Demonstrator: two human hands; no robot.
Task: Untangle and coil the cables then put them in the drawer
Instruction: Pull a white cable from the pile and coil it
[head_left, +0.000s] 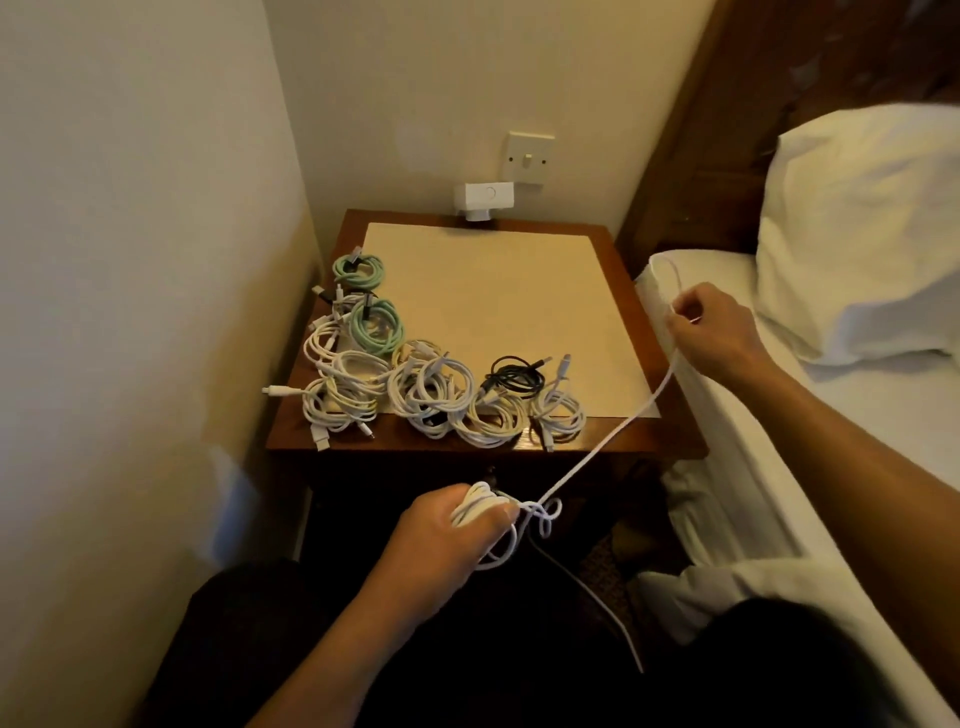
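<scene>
Head view: at lower centre the left hand (447, 525) is clenched round a bundle of white cable (605, 444) loops, and a small knot (545, 512) sits just beside its thumb. From there the cable runs taut up to the right hand (711, 332) at centre right, which pinches it between thumb and fingers. Finished coils (415, 379) lie along the left and front of the nightstand (670, 441). The step in hand looks like untangling. Next the knot needs loosening before the rest can be wound. The drawer below is lost in shadow.
</scene>
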